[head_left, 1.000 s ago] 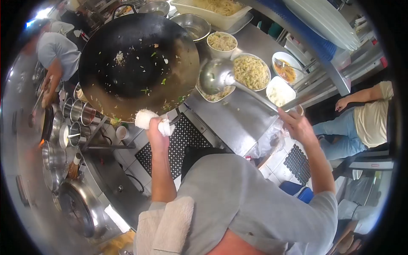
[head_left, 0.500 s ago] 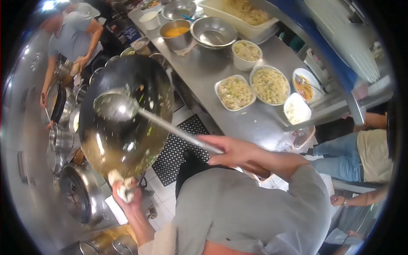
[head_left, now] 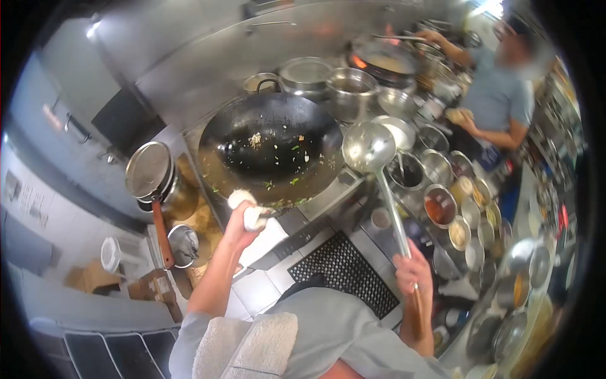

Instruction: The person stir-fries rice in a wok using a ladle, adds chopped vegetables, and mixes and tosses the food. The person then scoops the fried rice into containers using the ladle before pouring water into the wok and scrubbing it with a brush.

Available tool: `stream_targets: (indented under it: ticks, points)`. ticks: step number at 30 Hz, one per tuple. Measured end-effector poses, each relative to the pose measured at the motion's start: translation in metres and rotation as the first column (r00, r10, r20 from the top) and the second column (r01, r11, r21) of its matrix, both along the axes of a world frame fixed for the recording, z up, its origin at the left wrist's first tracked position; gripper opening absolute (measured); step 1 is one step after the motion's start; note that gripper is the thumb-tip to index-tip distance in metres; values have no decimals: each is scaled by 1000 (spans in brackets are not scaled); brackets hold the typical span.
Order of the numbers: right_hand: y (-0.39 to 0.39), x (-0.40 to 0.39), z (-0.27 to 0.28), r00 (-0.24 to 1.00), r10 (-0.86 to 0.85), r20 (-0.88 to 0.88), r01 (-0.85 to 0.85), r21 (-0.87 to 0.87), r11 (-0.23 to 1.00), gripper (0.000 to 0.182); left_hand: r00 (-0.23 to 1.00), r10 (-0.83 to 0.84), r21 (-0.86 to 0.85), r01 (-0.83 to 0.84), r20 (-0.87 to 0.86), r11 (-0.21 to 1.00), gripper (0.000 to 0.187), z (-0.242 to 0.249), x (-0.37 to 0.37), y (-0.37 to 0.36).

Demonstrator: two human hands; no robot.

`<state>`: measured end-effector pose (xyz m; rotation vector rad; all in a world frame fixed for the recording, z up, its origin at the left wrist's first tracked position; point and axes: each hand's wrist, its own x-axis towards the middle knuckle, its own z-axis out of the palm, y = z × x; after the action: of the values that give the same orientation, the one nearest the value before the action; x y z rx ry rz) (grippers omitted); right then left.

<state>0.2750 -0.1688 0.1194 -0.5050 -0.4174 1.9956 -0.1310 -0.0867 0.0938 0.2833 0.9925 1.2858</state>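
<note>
My left hand (head_left: 238, 226) is closed on the near rim of a big black wok (head_left: 271, 139), with a folded white cloth (head_left: 255, 218) between. Rice grains and bits of green cling to the wok's inner surface; it sits over the stove. In my right hand (head_left: 413, 271), closed, is the handle of a long metal ladle (head_left: 370, 148). Its round bowl is raised to the right of the wok, near the metal containers.
At the upper right a person (head_left: 495, 95) works at another wok (head_left: 382, 60) with flame beside it. Pots (head_left: 351, 88) stand behind my wok, and sauce containers (head_left: 440, 205) crowd the right. A strainer (head_left: 149, 169) lies at left. A black mat (head_left: 344, 271) covers the floor.
My view has turned from the counter with rice containers to the stove. The wok, tilted before, now rests more level there. The ladle has moved out from over the wok to its right.
</note>
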Motion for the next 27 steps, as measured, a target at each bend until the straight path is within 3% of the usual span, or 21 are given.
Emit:
stream_targets:
  ticks: [2,4,5,6,7,8,10,11,12,15,16,17,18,19,21,22,23,24,26,27]
  points:
    - [73,-20,21,998,65,11,-66,99,993,56,997,52,62,-56,58,997,5,-18,-17,40]
    - [169,-56,51,976,-27,218,-67,412,909,48,991,115,91,-121,74,988,6,-25,-15,71]
    - [214,-80,68,989,-27,143,-31,387,921,43,971,120,78,-139,206,987,9,-35,-17,86]
    - [247,-107,103,989,91,117,-130,378,917,47,965,129,89,-153,230,984,11,-40,-14,97]
    - [278,-134,117,996,71,50,-78,182,980,44,939,156,82,-189,308,978,12,-49,-11,111]
    - [295,-145,107,983,137,122,-164,251,954,45,911,173,85,-220,375,972,13,-56,-10,129]
    - [329,-153,63,935,234,267,-324,376,868,48,892,304,23,-330,335,944,13,-51,6,150]
    - [346,-152,48,900,286,328,-397,350,848,53,900,259,78,-304,351,950,12,-60,7,160]
    - [365,-154,44,880,348,324,-445,306,842,40,896,307,64,-344,321,937,12,-64,10,168]
    - [477,-195,45,690,291,662,-585,274,764,12,855,428,-36,-438,294,898,12,-51,29,180]
    - [514,-220,47,600,225,768,-636,288,716,14,846,478,-74,-475,238,877,12,-41,36,180]
    - [566,-245,30,439,62,896,-724,312,615,17,842,486,-29,-494,232,869,15,-59,36,179]
    - [597,-269,26,211,-88,974,-795,223,564,15,815,541,-89,-535,206,840,21,-47,43,170]
    - [624,-293,24,-15,-258,966,-841,127,526,16,794,578,-63,-578,190,814,26,-55,43,158]
    - [674,-325,-8,-262,-580,771,-929,-38,368,22,761,633,-28,-636,142,771,30,-49,50,115]
    - [690,-337,-18,-331,-724,605,-939,-137,315,25,784,620,-98,-617,2,781,33,-54,52,81]
    - [687,-342,-11,-246,-873,421,-948,-290,127,24,775,622,-119,-632,-114,766,37,-59,58,45]
    - [690,-348,-5,-219,-887,406,-961,-247,123,22,804,584,-138,-595,-114,792,35,-61,65,2]
    - [702,-346,-9,-192,-903,385,-975,-177,131,20,747,637,-285,-663,-189,692,36,-89,89,-78]
    - [721,-350,-6,-226,-852,472,-968,-208,142,20,633,752,-359,-756,-185,548,29,-119,109,-119]
